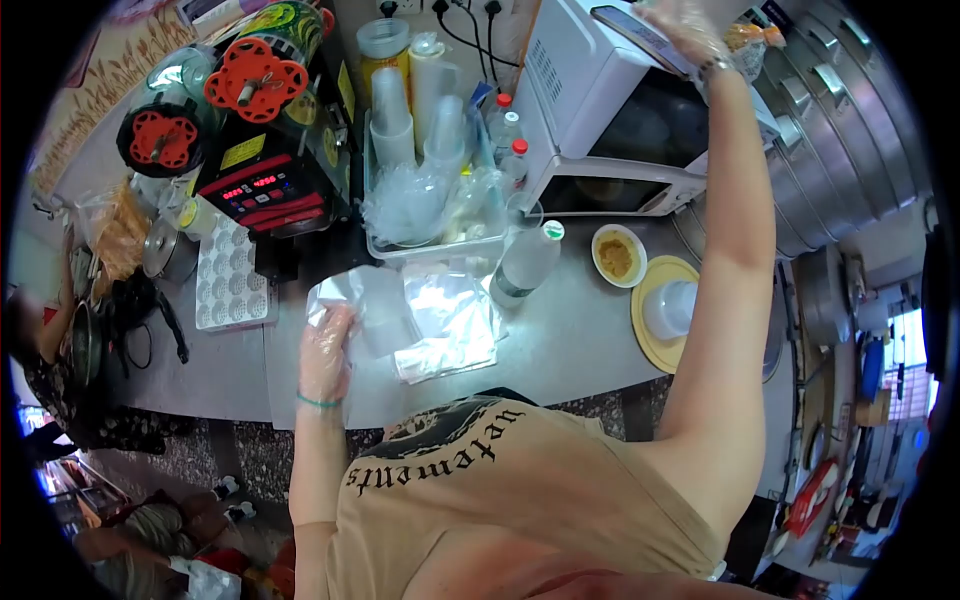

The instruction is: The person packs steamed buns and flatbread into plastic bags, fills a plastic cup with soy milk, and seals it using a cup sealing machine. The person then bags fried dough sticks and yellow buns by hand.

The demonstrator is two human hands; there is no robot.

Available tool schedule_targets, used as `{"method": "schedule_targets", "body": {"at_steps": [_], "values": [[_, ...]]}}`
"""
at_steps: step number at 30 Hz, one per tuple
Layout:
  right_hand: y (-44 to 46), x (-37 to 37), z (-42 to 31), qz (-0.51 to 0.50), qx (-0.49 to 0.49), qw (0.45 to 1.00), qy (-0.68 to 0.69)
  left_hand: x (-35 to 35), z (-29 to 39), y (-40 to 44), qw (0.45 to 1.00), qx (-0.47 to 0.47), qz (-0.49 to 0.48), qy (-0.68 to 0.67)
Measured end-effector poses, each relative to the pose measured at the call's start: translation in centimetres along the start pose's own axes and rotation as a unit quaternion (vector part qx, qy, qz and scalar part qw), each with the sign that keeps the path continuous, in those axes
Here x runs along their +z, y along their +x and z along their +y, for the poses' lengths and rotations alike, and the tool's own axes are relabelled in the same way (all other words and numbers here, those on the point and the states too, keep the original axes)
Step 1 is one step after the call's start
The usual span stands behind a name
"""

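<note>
1. One translucent plastic bag (pixel 378 312), lifted above the bench (pixel 375 395); clock directions are taken from it, with 12 o'clock pointing away from the wearer.
2. Left hand (pixel 326 348), thinly gloved, at 8 o'clock: fingers closed on the bag's near edge.
3. Silvery stack of flat plastic (pixel 455 325), at 3 o'clock, lying just beside the bag.
4. Shallow tray (pixel 440 252) of cups and wrappings, between 1 and 2 o'clock; a bottle (pixel 525 268) stands upright between 2 and 3.
5. Bowl (pixel 617 256) with brown contents, between 2 and 3 o'clock, farther off; yellow plate (pixel 648 345) carrying a clear cup (pixel 668 308), at 3.
6. Right hand (pixel 692 38), gloved, between 1 and 2 o'clock, at the phone (pixel 640 33) atop stacked white microwaves (pixel 568 70); its grip cannot be told, the frame edge cutting it.
7. Black machine (pixel 262 190) with red digits, between 10 and 11 o'clock.
</note>
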State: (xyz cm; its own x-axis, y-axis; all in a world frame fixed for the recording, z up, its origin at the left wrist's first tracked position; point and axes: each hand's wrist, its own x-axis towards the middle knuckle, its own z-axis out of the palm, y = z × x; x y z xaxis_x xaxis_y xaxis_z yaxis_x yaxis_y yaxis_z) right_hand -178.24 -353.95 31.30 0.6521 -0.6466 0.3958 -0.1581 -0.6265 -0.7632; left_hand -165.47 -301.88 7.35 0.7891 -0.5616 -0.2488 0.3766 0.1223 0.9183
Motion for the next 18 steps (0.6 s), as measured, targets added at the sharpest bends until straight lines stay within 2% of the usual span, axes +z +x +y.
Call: {"method": "schedule_targets", "body": {"at_steps": [1,2,3,4,5,6,7,8,10,11,13,18], "values": [[-1.5,0.2,-1.1,0.098,-0.124,0.981,-0.109,0.1,0.3,0.0,1.000,0.010,-0.008,0.007],[-4.4,1.3,-3.4,0.192,-0.243,0.926,-0.214,0.3,0.6,0.0,1.000,0.006,-0.003,0.009],[-8.6,4.4,-5.4,0.143,-0.221,0.963,-0.066,0.5,0.8,0.0,1.000,0.020,-0.011,0.018],[-13.1,7.9,-7.5,0.090,-0.192,0.974,0.082,0.7,0.9,0.0,0.999,0.034,-0.019,0.026],[-17.2,10.8,-7.2,0.000,-0.199,0.972,0.124,1.1,0.8,-0.1,0.999,0.028,-0.013,0.028],[-21.6,13.7,-8.4,-0.083,-0.131,0.969,0.193,1.7,0.7,-0.1,0.997,0.052,-0.023,0.042],[-24.2,16.5,-7.6,-0.166,-0.137,0.963,0.163,2.3,0.7,0.0,0.995,0.078,-0.034,0.056],[-26.9,19.4,-7.7,-0.179,-0.117,0.966,0.142,3.1,0.5,-0.2,0.995,0.076,-0.028,0.055],[-30.1,24.3,-7.0,-0.209,-0.063,0.947,0.234,4.3,0.4,-0.6,0.995,0.073,-0.071,0.004],[-31.3,26.3,-6.6,-0.186,-0.006,0.937,0.295,4.6,0.2,-0.4,0.995,0.073,-0.072,0.005],[-33.0,27.8,-7.3,-0.160,0.040,0.936,0.312,4.5,-0.9,-0.2,0.990,0.055,-0.115,-0.062],[-34.2,29.1,-5.6,-0.127,0.120,0.921,0.347,3.3,-1.2,-1.5,0.995,0.022,-0.096,-0.005]]}}
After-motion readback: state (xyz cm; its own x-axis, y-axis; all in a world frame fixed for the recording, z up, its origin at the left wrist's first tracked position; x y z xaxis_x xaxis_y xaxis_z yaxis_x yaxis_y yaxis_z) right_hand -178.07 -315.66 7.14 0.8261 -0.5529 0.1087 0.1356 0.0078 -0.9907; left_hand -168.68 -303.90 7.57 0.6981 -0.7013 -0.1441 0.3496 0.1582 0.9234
